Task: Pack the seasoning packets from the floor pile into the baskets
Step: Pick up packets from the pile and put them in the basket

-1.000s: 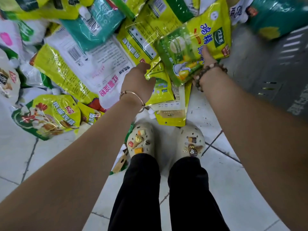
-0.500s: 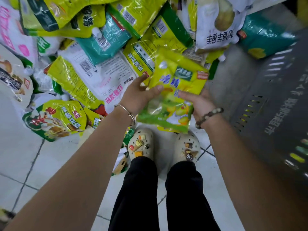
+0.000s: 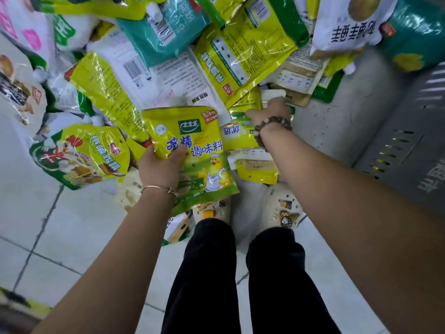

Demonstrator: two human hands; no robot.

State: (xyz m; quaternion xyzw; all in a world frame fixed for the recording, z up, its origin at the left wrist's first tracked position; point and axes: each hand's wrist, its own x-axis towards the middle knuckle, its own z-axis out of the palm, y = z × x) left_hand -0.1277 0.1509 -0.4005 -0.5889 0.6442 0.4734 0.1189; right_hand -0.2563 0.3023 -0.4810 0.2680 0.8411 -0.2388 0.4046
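Note:
My left hand grips a yellow-green seasoning packet with blue characters and a cartoon chicken, holding it face up above the floor. My right hand reaches forward into the floor pile and touches a small yellow packet lying at the pile's near edge. Its fingertips are hidden among the packets, so I cannot see whether they pinch anything. The pile holds several yellow, teal and white bags spread across the tiles.
A grey basket with slotted walls stands at the right. A yellow packet with a rooster picture lies at the left. My two feet in cream clogs stand on white floor tiles just below the pile.
The yellow-green packet passed from both hands to my left hand alone and turned face up. My right hand let go and moved forward into the pile.

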